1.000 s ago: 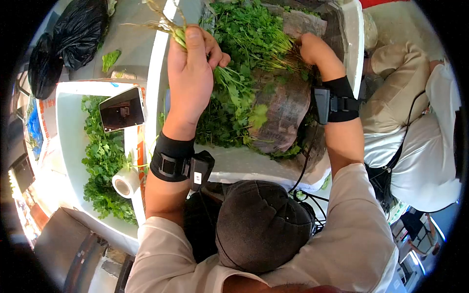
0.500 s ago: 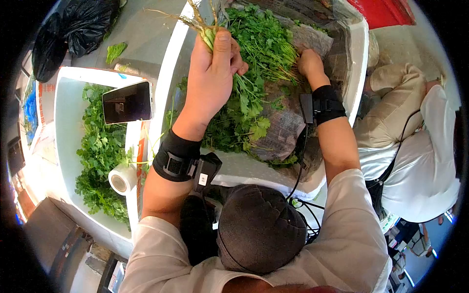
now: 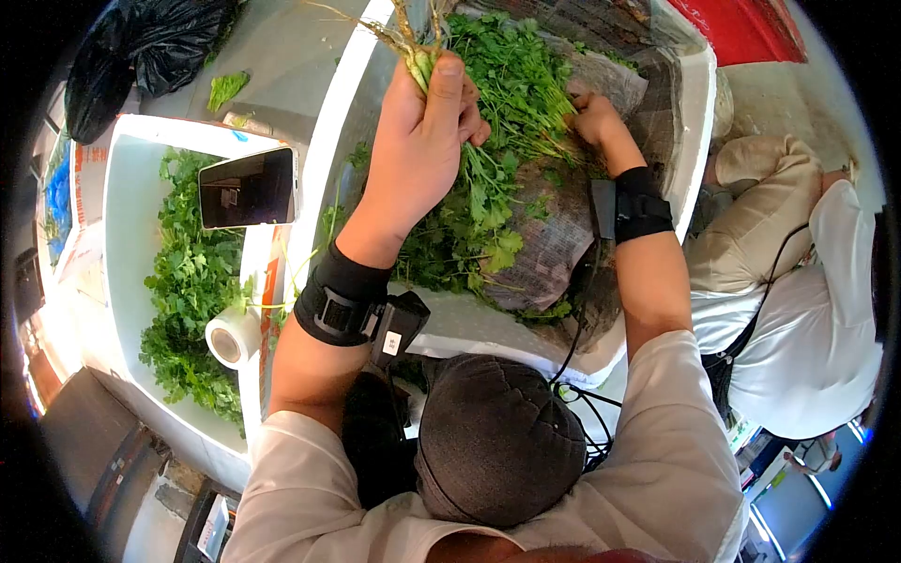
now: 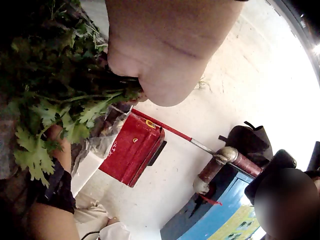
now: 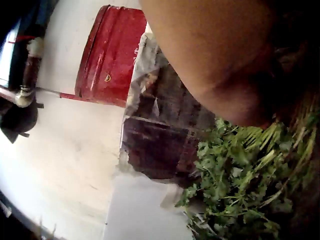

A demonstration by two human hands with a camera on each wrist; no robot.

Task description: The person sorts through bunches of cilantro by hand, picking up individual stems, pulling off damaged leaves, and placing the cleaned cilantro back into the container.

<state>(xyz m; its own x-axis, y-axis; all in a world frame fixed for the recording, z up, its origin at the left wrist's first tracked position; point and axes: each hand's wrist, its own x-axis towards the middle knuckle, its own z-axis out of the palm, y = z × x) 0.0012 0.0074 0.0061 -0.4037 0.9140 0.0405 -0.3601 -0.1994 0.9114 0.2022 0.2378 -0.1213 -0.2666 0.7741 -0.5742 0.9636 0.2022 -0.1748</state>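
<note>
My left hand [image 3: 418,155] grips a bunch of cilantro [image 3: 422,68] by its stems, pale roots pointing up past the thumb and leaves hanging below the fist. Those leaves [image 4: 37,155] show large in the left wrist view. Over the far right part of a white foam box [image 3: 696,113], my right hand [image 3: 599,124] pinches at the root ends of a cilantro heap [image 3: 511,84], its fingers curled among the stems. In the right wrist view the palm hides the fingertips, with heaped leaves [image 5: 240,185] beside it. Damp newspaper [image 3: 544,253] lies under the heap.
To the left, a second foam box [image 3: 131,225] holds more greens [image 3: 188,281]. A phone [image 3: 249,188] and a white roll [image 3: 227,340] sit on its edge. A black plastic bag [image 3: 174,47], a red container [image 3: 751,28] and a seated person [image 3: 798,319] surround the boxes.
The head view has shifted, so the boxes lie differently in it. My left hand with the bunch shows farther right, while my right hand stays at the root ends of the heap.
</note>
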